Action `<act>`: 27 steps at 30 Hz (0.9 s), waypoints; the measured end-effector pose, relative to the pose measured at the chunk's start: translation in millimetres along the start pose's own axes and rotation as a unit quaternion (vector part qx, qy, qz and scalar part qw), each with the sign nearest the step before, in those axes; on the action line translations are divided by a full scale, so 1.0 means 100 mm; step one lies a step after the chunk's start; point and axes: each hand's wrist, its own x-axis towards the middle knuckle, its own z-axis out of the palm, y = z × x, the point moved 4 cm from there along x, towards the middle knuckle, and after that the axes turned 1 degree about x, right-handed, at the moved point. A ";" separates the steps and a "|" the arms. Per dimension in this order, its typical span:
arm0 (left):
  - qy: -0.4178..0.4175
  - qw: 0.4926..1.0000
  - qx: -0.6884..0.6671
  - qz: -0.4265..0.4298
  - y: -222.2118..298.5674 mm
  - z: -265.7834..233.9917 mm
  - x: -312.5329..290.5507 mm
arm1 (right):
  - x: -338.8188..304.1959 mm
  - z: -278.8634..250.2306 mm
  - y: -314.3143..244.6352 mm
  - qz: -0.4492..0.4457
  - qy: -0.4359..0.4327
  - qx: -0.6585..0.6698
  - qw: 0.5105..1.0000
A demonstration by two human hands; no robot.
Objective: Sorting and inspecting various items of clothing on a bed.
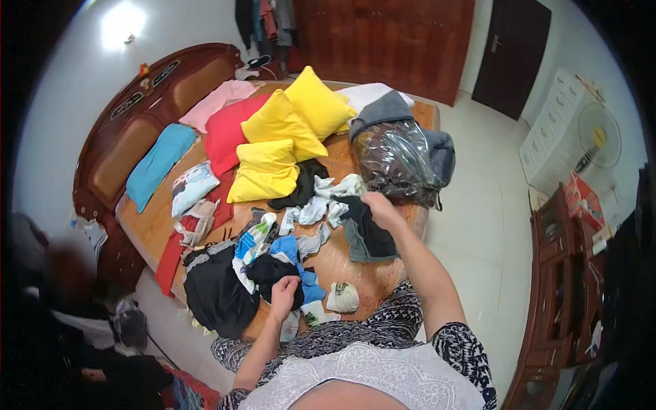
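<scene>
My left hand (283,295) is closed at the right edge of a bunched black cloth (265,272), its fingertips partly hidden. Farther out on the right, my right hand (383,210) has its fingers curled closed against a dark grey and black garment (369,239) spread on the bed. Small white cloths (314,210) lie crumpled left of that garment. Between the hands are a blue cloth (311,281) and a grey-white piece (314,240). A cream rolled cloth (343,298) sits close to my knees. Black fabric with grey lace (215,283) is heaped at the left.
Yellow cushions (266,171), a red pillow (232,130) and a blue pillow (160,160) cover the far side of the wooden bed (150,232). A clear plastic bag of dark bedding (396,154) stands far right. At left, a person (68,273) is nearby. A fan (598,137) stands by white drawers.
</scene>
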 end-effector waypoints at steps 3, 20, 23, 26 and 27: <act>-0.009 0.992 -0.124 -0.029 0.29 0.22 0.07 | -0.15 0.28 -0.64 0.008 -0.157 0.273 0.949; -0.023 0.834 -0.552 0.012 0.98 -0.17 0.35 | -0.52 0.77 -1.08 -0.077 -0.173 0.499 0.846; -0.021 0.839 -0.542 0.053 1.17 -0.44 0.32 | -0.54 0.70 -1.16 -0.096 -0.170 0.500 0.843; -0.046 0.833 -0.547 0.073 1.41 -0.65 0.17 | -0.71 0.72 -1.36 -0.112 -0.183 0.526 0.823; -0.081 0.823 -0.554 0.090 1.54 -0.68 0.10 | -0.80 0.74 -1.44 -0.126 -0.174 0.533 0.818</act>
